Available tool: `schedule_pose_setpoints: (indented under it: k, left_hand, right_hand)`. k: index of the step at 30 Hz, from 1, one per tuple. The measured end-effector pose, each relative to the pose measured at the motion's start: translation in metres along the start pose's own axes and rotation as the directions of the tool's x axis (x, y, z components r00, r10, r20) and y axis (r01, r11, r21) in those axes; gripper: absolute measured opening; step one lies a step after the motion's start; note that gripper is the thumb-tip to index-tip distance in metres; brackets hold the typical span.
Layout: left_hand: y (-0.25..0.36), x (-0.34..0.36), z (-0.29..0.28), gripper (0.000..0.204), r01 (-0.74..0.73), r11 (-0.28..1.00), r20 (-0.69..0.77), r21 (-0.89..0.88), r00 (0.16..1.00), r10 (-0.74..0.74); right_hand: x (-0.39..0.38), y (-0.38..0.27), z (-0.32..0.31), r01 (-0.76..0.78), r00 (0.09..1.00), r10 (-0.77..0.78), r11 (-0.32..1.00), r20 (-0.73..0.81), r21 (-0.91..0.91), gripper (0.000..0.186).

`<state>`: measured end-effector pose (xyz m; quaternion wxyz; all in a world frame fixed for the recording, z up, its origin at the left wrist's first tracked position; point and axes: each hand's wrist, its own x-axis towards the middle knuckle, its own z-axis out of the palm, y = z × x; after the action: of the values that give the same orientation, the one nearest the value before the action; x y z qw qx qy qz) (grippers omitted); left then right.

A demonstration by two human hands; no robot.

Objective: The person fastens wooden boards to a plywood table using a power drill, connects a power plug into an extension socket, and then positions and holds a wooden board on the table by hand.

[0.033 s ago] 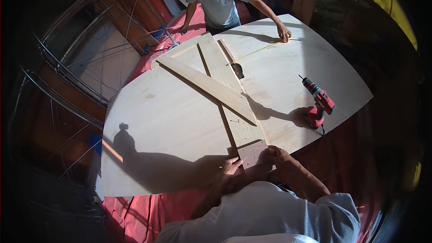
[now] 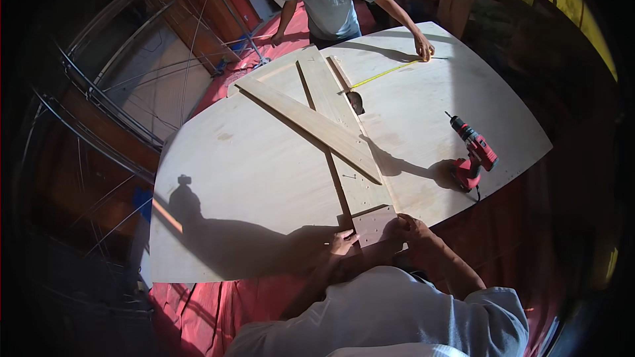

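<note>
A flat brownish wooden block (image 2: 378,219) with several small holes lies at the near end of a long pale board (image 2: 340,133). My left hand (image 2: 343,242) grips the block's left edge with its fingertips. At the opposite edge my right hand (image 2: 415,228) is closed on the block, its fingers partly in shadow. Both hands rest near the front edge of a large curved plywood panel (image 2: 251,165). A second board (image 2: 307,129) lies slantwise across the long one, and a small bolt-like piece (image 2: 349,176) sits close to its lower end.
A red and black cordless drill (image 2: 473,152) stands on the panel at right. Across from me, a co-worker (image 2: 331,0) holds a yellow tape measure (image 2: 383,76) over the panel, near a dark cutout (image 2: 356,102). Metal tubing (image 2: 99,102) is at left; red sheeting (image 2: 198,311) lies below.
The whole view has shifted slightly to the right. More of the tape measure's yellow face shows. My hands keep their places on the block.
</note>
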<state>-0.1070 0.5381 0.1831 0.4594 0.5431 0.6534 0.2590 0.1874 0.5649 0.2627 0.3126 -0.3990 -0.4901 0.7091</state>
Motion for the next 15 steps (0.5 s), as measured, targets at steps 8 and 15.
schedule_pose_setpoints:
  k: [8, 15]
  left_hand:
    - [-0.03, 0.006, 0.007, 0.062, -0.043, 0.999, -0.141, 0.0, 0.989, 0.043]
    - [-0.028, 0.007, 0.001, 0.062, 0.005, 0.999, -0.155, -0.046, 0.988, -0.012]
  right_hand:
    - [0.016, 0.064, -0.057, -0.121, 0.952, -0.05, 0.845, -0.302, -0.521, 0.062]
    - [-0.003, 0.064, -0.097, -0.085, 0.886, -0.104, 0.921, -0.451, -0.381, 0.043]
